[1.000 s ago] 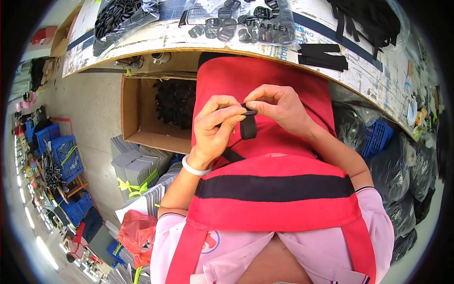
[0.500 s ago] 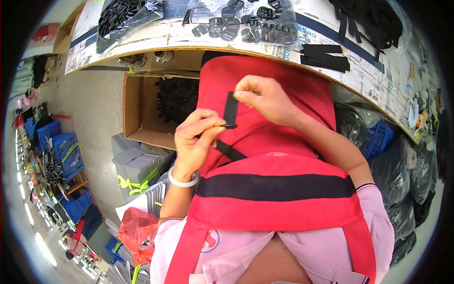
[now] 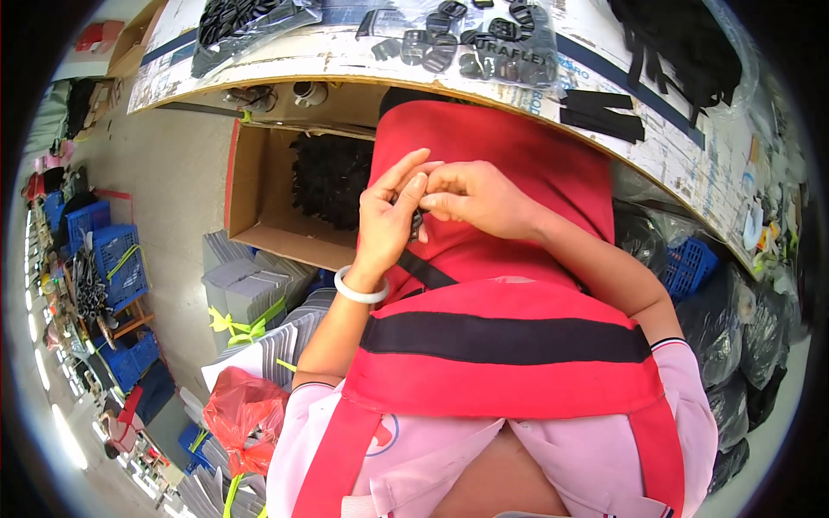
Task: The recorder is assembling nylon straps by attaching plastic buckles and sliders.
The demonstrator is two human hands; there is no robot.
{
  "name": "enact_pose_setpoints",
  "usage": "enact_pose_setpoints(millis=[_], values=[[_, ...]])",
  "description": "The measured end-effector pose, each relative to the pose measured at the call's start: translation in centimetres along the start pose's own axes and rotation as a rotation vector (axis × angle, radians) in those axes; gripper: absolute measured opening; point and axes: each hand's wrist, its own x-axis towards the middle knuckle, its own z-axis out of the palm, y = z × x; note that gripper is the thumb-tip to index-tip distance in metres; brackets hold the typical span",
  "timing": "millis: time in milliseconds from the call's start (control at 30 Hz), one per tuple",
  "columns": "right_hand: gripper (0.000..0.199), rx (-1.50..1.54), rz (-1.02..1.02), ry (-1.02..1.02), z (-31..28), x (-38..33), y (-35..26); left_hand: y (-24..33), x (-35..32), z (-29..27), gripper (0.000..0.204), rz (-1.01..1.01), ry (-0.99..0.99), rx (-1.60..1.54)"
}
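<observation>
Over the red apron [image 3: 535, 224] on my lap, my two hands meet. In my left hand [image 3: 389, 211], which wears a white bangle [image 3: 361, 287], sits a small black plastic buckle [image 3: 416, 226], only partly visible below the fingers. My right hand [image 3: 484, 198] is closed, its thumb and fingertips pinched together against the left fingers at the buckle. The short black webbing strap that goes with the buckle is almost wholly hidden between the hands. A black apron tie [image 3: 427, 270] lies below them.
On the worktable [image 3: 345, 69] ahead lie a clear bag with several black buckles [image 3: 440, 52], cut webbing strips [image 3: 602, 115] and a black heap [image 3: 682, 52]. A cardboard box [image 3: 285, 243] holds black pieces [image 3: 328, 177]. Grey bundles [image 3: 250, 289] stand left, black bags [image 3: 730, 311] right.
My hands have come together; the strap stretched between them is now mostly hidden. My left hand has moved up and right, and the right hand slightly down. The head view has shifted slightly.
</observation>
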Motion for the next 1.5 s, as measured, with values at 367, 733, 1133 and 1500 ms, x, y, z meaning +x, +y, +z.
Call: enact_pose_setpoints(millis=[367, 733, 1133, 1500], values=[[0.016, 0.771, 0.379, 0.16, -4.7, -3.6, 0.8, -0.9, 2.3, 0.0, 0.036, -0.187, -0.113, -0.216], [0.016, -0.419, 0.002, 0.564, -9.2, -6.7, 0.0, -2.1, 4.1, 1.9, 0.011, -0.185, -0.254, -0.25], [0.015, -1.003, -0.037, 0.614, -19.3, -7.5, 1.2, -3.2, 4.6, 2.9, 0.02, -0.389, -0.299, -0.322], [0.022, -1.025, 0.021, 0.401, -19.9, -7.6, -0.1, -3.3, 4.2, 3.4, 0.021, -0.393, -0.261, -0.282]])
